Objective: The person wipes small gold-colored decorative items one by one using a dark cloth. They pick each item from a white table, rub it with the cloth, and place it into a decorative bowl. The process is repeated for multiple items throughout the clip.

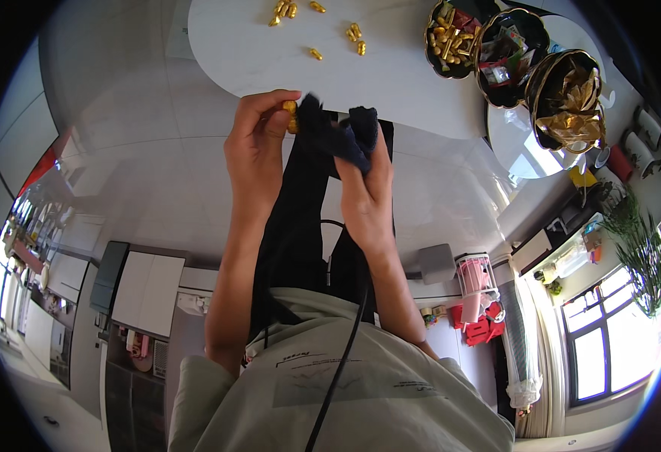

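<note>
Between thumb and fingers, my left hand point(257, 127) grips a gold foil-wrapped candy point(291, 116) by its side. My right hand point(367, 181) is closed on a dark navy cloth point(339, 138), whose bunched left end reaches right beside the candy; whether the two touch I cannot tell. Both hands are over the near edge of a white coffee table point(262, 56). Farther back on the tabletop lie more gold-wrapped pieces, among them a small cluster point(282, 11), a group near the middle point(354, 32) and a single piece point(316, 54).
Three black, gold-rimmed dishes stand at the table's right: one with gold candies point(452, 45), one with mixed packets point(506, 62), one with crumpled gold wrappers point(571, 113). A black cable point(339, 373) hangs down my shirt front. A grey stool point(437, 263) stands behind on the right.
</note>
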Available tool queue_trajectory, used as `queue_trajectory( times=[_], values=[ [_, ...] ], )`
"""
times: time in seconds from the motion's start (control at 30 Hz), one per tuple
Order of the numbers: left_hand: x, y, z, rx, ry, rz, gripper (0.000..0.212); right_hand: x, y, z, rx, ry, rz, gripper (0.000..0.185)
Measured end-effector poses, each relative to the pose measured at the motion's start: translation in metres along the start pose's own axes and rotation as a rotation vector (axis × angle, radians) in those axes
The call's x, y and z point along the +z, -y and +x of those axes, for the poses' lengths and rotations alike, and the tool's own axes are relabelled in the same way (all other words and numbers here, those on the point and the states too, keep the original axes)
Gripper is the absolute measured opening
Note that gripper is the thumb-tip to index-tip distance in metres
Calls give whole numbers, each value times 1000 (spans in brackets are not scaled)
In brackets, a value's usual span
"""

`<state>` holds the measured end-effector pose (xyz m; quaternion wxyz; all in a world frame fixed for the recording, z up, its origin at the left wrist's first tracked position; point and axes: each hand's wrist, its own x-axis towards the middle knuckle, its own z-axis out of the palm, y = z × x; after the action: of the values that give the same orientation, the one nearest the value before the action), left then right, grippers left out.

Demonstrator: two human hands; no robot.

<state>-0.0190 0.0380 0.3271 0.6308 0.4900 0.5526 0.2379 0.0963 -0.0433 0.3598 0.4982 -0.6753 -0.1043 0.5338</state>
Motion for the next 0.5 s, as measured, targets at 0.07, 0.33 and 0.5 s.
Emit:
queue_trajectory(
  times=[0.07,0.33,0.5],
  values=[
    [-5,5,2,-3,-11,-33,18,-11,-9,-6,53,3,50,27],
    [9,-2,0,-3,118,-81,17,-24,-14,10,-38,-144,60,27],
    [19,4,-3,84,63,14,16,-3,2,2,-58,-35,-329,36]
  ],
)
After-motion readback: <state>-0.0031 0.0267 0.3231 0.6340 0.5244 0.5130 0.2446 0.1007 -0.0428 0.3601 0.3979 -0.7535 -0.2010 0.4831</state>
